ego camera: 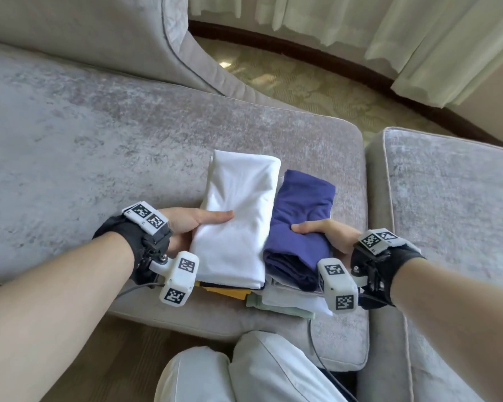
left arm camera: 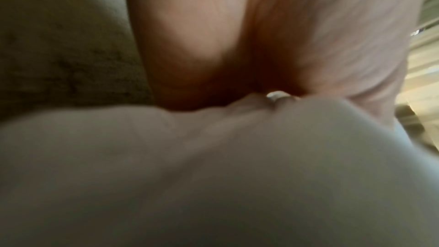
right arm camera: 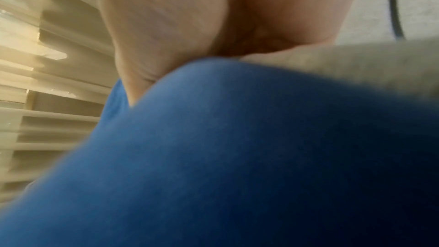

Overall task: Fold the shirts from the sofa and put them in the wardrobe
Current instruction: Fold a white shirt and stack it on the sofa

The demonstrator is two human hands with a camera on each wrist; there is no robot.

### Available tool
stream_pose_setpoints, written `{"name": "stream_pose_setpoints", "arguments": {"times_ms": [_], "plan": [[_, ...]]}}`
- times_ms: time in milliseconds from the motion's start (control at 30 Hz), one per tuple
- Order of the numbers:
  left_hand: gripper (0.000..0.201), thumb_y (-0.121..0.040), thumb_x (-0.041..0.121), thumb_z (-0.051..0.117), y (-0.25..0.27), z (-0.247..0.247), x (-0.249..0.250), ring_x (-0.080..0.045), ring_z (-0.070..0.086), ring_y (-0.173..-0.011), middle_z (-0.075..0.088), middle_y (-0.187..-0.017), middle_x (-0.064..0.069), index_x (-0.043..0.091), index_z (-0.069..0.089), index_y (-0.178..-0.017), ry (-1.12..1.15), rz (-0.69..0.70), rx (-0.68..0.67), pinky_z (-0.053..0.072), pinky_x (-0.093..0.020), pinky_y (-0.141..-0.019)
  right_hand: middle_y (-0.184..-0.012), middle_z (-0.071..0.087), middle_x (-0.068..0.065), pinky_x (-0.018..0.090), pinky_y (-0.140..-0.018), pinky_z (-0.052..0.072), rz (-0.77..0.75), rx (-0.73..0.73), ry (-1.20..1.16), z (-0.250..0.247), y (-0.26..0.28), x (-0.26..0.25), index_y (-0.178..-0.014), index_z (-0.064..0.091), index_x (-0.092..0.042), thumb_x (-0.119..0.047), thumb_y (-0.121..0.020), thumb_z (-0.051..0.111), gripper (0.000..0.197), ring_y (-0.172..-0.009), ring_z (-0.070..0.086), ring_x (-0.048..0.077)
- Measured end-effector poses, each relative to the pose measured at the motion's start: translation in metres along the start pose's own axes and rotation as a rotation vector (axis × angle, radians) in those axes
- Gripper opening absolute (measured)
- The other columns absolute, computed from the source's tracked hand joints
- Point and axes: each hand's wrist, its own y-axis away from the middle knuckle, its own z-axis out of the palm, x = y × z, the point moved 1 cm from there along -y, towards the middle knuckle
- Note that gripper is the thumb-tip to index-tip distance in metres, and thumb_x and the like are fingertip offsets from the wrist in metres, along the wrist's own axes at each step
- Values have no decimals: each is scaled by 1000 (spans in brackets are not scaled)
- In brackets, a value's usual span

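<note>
Folding looks finished. On the sofa cushion (ego camera: 273, 132), the left hand (ego camera: 186, 224) grips the white folded shirt (ego camera: 238, 216); the right hand (ego camera: 328, 233) grips the purple one (ego camera: 299, 204) beside it. Next, presumably: lift both stacks level toward the wardrobe.

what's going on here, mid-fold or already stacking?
Folding looks done. A person grips two stacks of folded shirts on the sofa cushion: the left hand holds the stack topped by the white shirt, the right hand the stack topped by the purple shirt. More folded pieces lie underneath. No wardrobe in view.
</note>
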Motion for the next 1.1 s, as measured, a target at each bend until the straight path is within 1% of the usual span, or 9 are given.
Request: {"name": "stream_pose_setpoints", "arguments": {"times_ms": [67, 167, 267, 400, 467, 600, 733, 933, 1100], "plan": [[98, -40, 37, 99, -3, -1, -1, -35, 64, -114, 67, -121, -18, 6, 62, -125, 14, -9, -22, 45, -50, -105, -121, 64, 24, 45, -94, 44, 13, 0, -51, 4, 8, 0, -118, 67, -4, -54, -35, 92, 100, -107, 61, 44], [97, -40, 38, 99, -2, 5, -5, -37, 63, -114, 68, -119, -20, 4, 64, -124, 69, -7, -11, 43, -52, -106, -116, 67, 23, 49, -100, 45, -9, -24, -154, 9, 26, -5, -115, 68, -2, -36, -51, 89, 76, -102, 64, 42], [90, -39, 35, 98, 5, 11, -7, -40, 66, -108, 70, -112, -20, 3, 68, -117, 120, 27, 19, 46, -52, -103, -109, 70, 21, 44, -87, 53, -13, -31, -248, 12, 38, -4, -115, 68, -2, -28, -60, 84, 63, -86, 67, 35], [48, -69, 24, 83, 33, 21, 1, -37, 70, -91, 73, -100, -20, 2, 69, -110, 187, 80, 30, 55, -47, -88, -87, 74, 15, 28, -53, 55, -28, -23, -340, 16, 64, -10, -107, 69, -2, -22, -77, 75, 37, -63, 70, 27], [37, -76, 21, 75, 55, 25, 9, -34, 71, -83, 73, -95, -19, 2, 69, -107, 218, 108, 36, 57, -42, -80, -80, 74, 13, 26, -48, 54, -23, -36, -385, 16, 85, -17, -101, 69, -3, -20, -81, 72, 26, -58, 70, 25], [45, -72, 15, 76, 115, 26, 26, -33, 72, -81, 73, -97, -19, -1, 66, -113, 266, 188, 79, 59, -39, -73, -99, 74, 14, 34, -70, 59, -64, -70, -384, 22, 133, -45, -112, 68, -4, -25, -64, 83, 54, -83, 72, 30], [28, -82, 13, 64, 196, 23, 50, -30, 72, -73, 74, -88, -16, 2, 67, -108, 351, 272, 159, 60, -36, -63, -107, 73, 14, 47, -95, 52, -172, -78, -331, 31, 192, -94, -115, 68, -6, -28, -47, 91, 76, -99, 69, 33], [63, -67, 27, 77, 335, 12, 74, -36, 69, -89, 70, -107, -22, 3, 63, -124, 436, 373, 318, 57, -43, -78, -106, 73, 13, 49, -94, 53, -341, -137, -254, 54, 298, -174, -114, 68, -6, -26, -42, 92, 78, -98, 70, 32], [55, -67, 26, 78, 462, 14, 72, -33, 71, -84, 72, -102, -19, 6, 68, -117, 554, 498, 477, 58, -39, -73, -106, 73, 12, 49, -93, 53, -478, -256, -127, 91, 397, -233, -114, 68, -7, -24, -46, 91, 74, -98, 70, 32]]}}
